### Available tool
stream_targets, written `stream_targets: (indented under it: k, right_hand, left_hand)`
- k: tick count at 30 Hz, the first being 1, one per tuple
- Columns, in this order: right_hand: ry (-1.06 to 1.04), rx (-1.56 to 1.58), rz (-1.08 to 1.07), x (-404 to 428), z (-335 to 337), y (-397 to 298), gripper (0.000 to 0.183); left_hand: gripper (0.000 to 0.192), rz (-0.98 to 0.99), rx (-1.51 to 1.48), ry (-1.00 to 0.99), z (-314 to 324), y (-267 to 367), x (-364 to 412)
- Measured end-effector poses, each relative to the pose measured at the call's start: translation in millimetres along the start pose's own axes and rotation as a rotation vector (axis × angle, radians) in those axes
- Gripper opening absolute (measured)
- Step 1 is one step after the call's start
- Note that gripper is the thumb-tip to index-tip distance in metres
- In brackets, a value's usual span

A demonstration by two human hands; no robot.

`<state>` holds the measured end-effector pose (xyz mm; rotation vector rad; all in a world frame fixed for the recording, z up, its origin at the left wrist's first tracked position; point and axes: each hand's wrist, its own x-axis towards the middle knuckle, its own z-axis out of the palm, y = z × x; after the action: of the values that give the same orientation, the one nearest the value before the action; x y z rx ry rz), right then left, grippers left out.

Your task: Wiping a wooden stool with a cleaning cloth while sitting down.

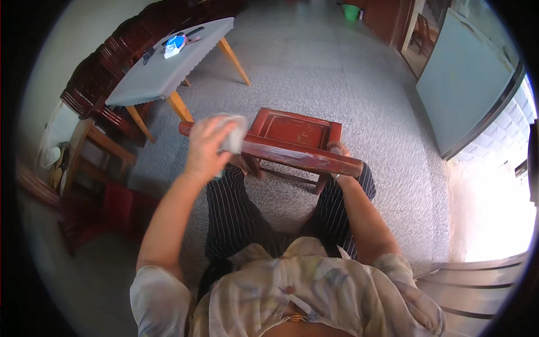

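A worn red wooden chair (297, 131) stands before me, its back towards me and its seat on the far side. My left hand (204, 147) holds a pale cloth (236, 137) against the left part of the top rail (294, 156); hand and cloth are blurred. Along the middle of that rail runs a scuffed, whitish patch. My right hand (342, 148) is at the chair back near the rail's right end, partly hidden behind it, with its fingers around the frame. The chair's lower frame shows between my knees in striped trousers (233, 206).
A table (139, 84) with a grey cover bears a blue-and-white plastic pack (174, 45) and small dark items. Behind it is a dark wooden bench (94, 76). At left are a wooden stand (105, 143) and a red chair (120, 206). A light-blue door (463, 80) stands right.
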<state>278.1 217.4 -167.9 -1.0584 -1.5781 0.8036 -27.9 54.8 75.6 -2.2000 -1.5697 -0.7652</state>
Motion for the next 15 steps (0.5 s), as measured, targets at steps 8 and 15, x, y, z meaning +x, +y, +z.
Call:
stream_targets:
  k: [8,15]
  right_hand:
    - [0.02,-0.163,-0.128,0.5,-5.5,-35.3,0.018]
    - [0.041,-0.013,-0.047,3.7,1.7,-6.5,0.014]
  left_hand:
    - [0.061,-0.26,0.053,0.006,1.0,-49.9,-5.9]
    - [0.051,-0.053,0.014,0.003,24.1,53.9,21.1]
